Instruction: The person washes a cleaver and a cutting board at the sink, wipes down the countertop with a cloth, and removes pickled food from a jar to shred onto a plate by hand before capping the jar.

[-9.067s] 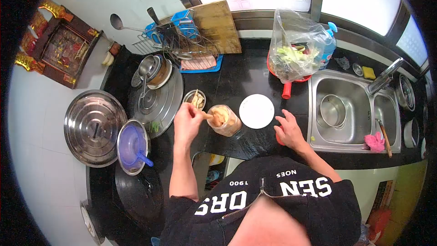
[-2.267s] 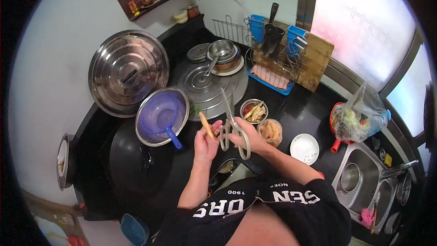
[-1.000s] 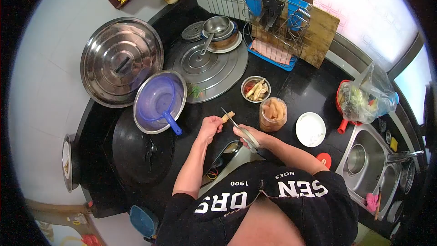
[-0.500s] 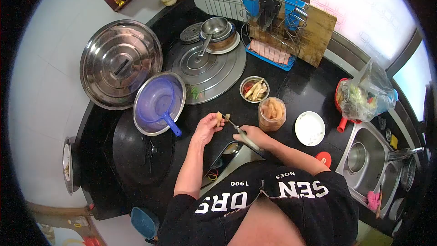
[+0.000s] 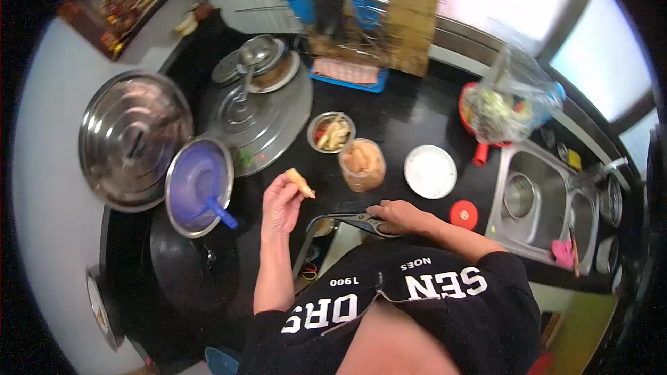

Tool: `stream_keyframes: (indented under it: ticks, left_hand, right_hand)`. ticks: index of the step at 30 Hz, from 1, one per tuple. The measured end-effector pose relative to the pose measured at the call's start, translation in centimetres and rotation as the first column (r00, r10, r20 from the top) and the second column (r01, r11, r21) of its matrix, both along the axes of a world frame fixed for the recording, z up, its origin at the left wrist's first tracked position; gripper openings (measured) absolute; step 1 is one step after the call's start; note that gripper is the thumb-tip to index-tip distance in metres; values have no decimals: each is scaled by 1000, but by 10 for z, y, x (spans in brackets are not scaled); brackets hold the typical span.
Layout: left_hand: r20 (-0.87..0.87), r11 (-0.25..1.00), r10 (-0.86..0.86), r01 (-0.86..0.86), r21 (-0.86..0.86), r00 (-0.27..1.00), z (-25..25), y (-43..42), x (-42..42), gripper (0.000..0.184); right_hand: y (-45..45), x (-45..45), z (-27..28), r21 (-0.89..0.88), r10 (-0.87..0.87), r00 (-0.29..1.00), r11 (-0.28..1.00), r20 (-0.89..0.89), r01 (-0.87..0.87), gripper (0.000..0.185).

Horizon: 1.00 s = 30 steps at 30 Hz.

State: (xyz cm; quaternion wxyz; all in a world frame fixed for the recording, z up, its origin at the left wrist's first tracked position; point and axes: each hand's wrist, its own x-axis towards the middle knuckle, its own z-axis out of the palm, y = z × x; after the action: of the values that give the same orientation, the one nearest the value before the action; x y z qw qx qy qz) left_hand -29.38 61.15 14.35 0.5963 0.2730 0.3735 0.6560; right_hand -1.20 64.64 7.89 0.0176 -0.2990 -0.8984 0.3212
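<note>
Clearly, the left hand [image 5: 279, 207] has its thumb and fingers pressed together on a pale piece of food [image 5: 299, 183], lifted over the counter [image 5: 399, 121] near its front edge. The right hand [image 5: 404, 216] is low at this same edge, its fingers curled around what I take for the handles of scissors [image 5: 363, 219]; the blades seem to point towards the left forearm, but they are too blurred to tell if they stand apart.

From where I watch, the first danger is a cut, if the left hand comes down while the blades lie so near. The piece looks moist to me, so a weak grip could let it slip into the opening at the front edge. Also the uncovered jar [image 5: 364, 180] stands near the right hand, beside the small metal bowl [image 5: 310, 132]; a wide swing of the wrist could tip it towards the white plate [image 5: 413, 182].
</note>
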Motion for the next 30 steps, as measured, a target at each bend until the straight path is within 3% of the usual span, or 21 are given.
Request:
stream_keyframes:
  ticks: [4, 8, 13, 17, 20, 22, 24, 25, 26, 28, 30]
  left_hand:
    - [-108, 976, -219, 217, -30, 970, 22, 2, 47, 17]
    - [-84, 920, -385, 374, -120, 919, 22, 3, 102, 14]
    - [-48, 893, -408, 387, -231, 912, 5, 15, 158, 8]
    - [-130, 922, -356, 325, -210, 926, -9, 24, 182, 7]
    - [-205, 943, -311, 274, -191, 928, -20, 30, 194, 8]
    - [-307, 965, -252, 214, -155, 918, -25, 33, 200, 9]
    - [-346, 966, -245, 196, -170, 906, -25, 35, 205, 9]
    - [-384, 965, -243, 181, -191, 891, -26, 35, 209, 9]
    - [-380, 964, -246, 184, -192, 892, -27, 36, 212, 9]
    - [-388, 947, -310, 249, -202, 868, -28, 38, 219, 9]
    - [-400, 936, -345, 280, -213, 849, -27, 38, 230, 9]
  right_hand:
    - [-10, 43, -10, 5, -6, 993, 1000, -118, 7, 48]
    - [-23, 70, -18, 162, -96, 979, 979, -181, 126, 39]
    - [-33, 74, -38, 394, -229, 959, 876, -165, 277, 19]
    - [-37, 71, -41, 559, -270, 962, 802, 26, 210, 13]
    - [-34, 75, -43, 549, -271, 962, 807, 16, 218, 13]
    - [-27, 84, -26, 500, -277, 958, 821, -72, 275, 16]
    - [-14, 95, -8, 105, -366, 922, 929, 124, 355, 19]
    - [-8, 101, 1, 102, -479, 878, 872, -12, 478, 20]
    - [-7, 105, 10, -28, -620, 702, 756, -352, 654, 16]
    - [-2, 113, 36, -302, -680, 543, 719, -493, 626, 16]
    - [7, 116, 34, -347, -681, 539, 724, -496, 596, 17]
